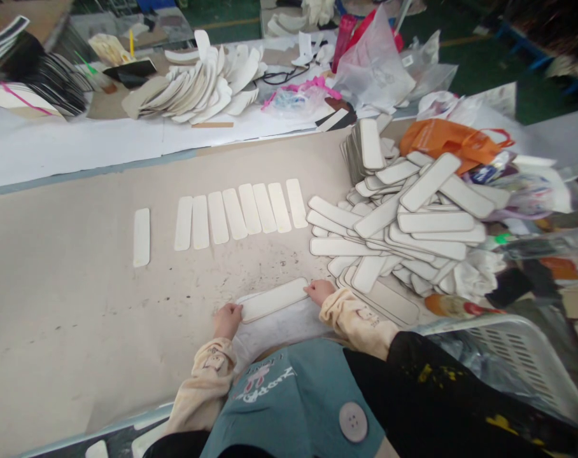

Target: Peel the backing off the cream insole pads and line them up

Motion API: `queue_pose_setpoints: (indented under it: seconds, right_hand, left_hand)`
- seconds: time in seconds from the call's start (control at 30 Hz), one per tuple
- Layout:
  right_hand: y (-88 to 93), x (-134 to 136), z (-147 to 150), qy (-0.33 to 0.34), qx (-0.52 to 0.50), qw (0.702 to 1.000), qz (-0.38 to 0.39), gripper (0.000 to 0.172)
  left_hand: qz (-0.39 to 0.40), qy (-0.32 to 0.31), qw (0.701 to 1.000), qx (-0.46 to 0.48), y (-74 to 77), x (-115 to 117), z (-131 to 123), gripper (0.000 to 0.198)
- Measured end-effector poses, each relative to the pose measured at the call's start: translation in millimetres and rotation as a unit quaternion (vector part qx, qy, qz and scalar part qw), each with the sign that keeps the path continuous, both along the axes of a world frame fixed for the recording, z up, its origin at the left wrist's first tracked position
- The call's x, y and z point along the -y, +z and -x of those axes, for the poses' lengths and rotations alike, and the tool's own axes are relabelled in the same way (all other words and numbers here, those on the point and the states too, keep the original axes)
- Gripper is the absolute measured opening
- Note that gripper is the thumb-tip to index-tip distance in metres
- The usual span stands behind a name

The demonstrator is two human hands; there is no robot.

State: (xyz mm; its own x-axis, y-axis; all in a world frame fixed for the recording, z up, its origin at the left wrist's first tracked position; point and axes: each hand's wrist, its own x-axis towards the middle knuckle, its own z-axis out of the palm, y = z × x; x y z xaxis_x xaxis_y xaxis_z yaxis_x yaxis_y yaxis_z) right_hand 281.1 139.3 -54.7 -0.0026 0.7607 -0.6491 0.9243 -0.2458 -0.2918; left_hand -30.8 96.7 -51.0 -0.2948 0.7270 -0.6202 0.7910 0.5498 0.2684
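Observation:
My left hand (228,318) and my right hand (319,291) each grip one end of a long cream rounded strip (274,299), which lies on a white cloth (279,324) at the near edge of the brown table (79,305). Both hands have their fingers curled on the strip's ends. Farther out, a row of several matching strips (244,213) lies side by side, with a single strip (141,236) apart to its left. A big loose pile of the same strips (413,222) sits just right of my right hand.
A fanned heap of white sole-shaped pieces (203,86) and dark stacked sheets (35,70) lie at the back. Plastic bags (379,63), an orange bag (446,140) and clutter crowd the right side. A grey plastic crate (513,356) stands at the near right.

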Motion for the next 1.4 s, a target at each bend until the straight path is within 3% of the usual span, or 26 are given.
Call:
queue_pose_setpoints:
  seconds: [0.13,0.47,0.8,1.07,1.4]
  right_hand:
    - [-2.3,0.1,1.0,0.012,0.014,1.000,0.002,0.036]
    - [11.2,-2.1,4.0,0.019,0.022,1.000,0.006,0.033]
    - [10.5,-2.0,5.6,0.021,0.018,1.000,-0.003,0.033]
    - [-0.7,1.4,4.9,0.019,0.011,1.000,-0.018,0.033]
    - [4.0,2.2,5.4,0.010,0.002,1.000,-0.021,0.034]
  left_hand:
    - [0.000,0.007,1.000,0.002,0.4,0.2,-0.4,0.030]
    - [-0.015,0.013,1.000,-0.009,-2.8,2.0,-2.1,0.029]
    - [-0.089,0.140,0.982,0.086,-10.1,29.0,6.5,0.042]
    - [-0.079,0.112,0.991,0.014,-0.8,35.1,-3.5,0.033]
    - [-0.062,0.102,0.993,0.002,7.5,32.1,-8.2,0.032]
